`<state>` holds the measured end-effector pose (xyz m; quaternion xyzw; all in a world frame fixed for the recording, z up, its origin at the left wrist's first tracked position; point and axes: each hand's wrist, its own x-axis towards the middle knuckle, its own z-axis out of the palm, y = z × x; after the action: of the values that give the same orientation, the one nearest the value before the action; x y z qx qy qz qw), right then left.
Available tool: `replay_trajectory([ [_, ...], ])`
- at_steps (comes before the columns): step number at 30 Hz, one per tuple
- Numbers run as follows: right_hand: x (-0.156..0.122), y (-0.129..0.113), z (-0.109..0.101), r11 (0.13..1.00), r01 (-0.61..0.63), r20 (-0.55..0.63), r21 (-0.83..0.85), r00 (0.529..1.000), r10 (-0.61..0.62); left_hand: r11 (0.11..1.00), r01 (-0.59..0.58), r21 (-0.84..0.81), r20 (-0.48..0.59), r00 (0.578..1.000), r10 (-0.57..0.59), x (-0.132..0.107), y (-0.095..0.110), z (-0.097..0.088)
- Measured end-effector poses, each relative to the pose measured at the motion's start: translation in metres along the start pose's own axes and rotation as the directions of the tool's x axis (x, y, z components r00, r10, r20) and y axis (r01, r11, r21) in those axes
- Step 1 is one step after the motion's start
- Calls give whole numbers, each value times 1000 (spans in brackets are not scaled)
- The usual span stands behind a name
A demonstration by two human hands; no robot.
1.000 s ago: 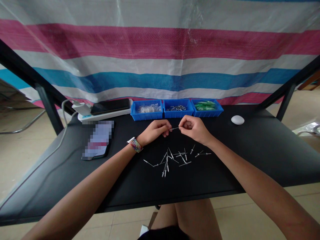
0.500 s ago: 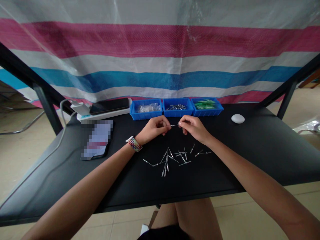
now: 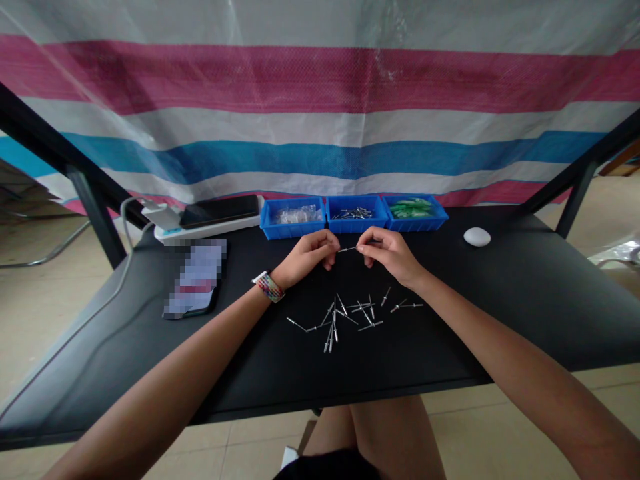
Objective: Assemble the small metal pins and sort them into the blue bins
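Note:
A thin silver pop rivet (image 3: 347, 250) spans the gap between my two hands above the black table. My right hand (image 3: 384, 251) pinches its right end between thumb and forefinger. At the rivet's left end are the closed fingertips of my left hand (image 3: 314, 255), which wears a colourful woven band at the wrist. Several more pop rivets (image 3: 334, 321) lie scattered on the tabletop nearer to me. Just behind my hands, the middle blue bin (image 3: 357, 227) holds a pile of similar rivets.
The left blue bin (image 3: 293, 232) contains clear plastic pieces, the right blue bin (image 3: 419, 225) green packets. A phone (image 3: 197, 280) lies at the left, before a white power strip (image 3: 210, 231) with a dark phone (image 3: 220, 211) on it. A white mouse (image 3: 477, 237) sits at the right.
The rivet now tilts slightly, its left end lower, and a little more of it shows beside my left fingertips. Both hands have stayed almost in place.

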<state>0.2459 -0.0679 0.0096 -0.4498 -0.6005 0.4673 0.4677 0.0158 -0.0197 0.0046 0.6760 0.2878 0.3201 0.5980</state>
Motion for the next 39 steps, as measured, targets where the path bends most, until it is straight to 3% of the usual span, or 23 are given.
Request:
replay_trajectory([
  [10, 1, 7, 3, 999, 33, -66, -21, 997, -35, 999, 22, 50, 17, 1000, -23, 0, 0, -1],
  [16, 2, 7, 0, 999, -24, -13, -28, 1000, 24, 999, -25, 48, -7, 1000, 26, 1, -4, -1],
  [29, 0, 5, 0, 997, -4, 48, -74, 999, 8, 996, -76, 49, -7, 997, 76, 1, -4, -2],
  [39, 2, 8, 2, 998, 66, -52, -4, 996, -66, 998, -7, -54, -44, 999, 4, 1, -3, 0],
])
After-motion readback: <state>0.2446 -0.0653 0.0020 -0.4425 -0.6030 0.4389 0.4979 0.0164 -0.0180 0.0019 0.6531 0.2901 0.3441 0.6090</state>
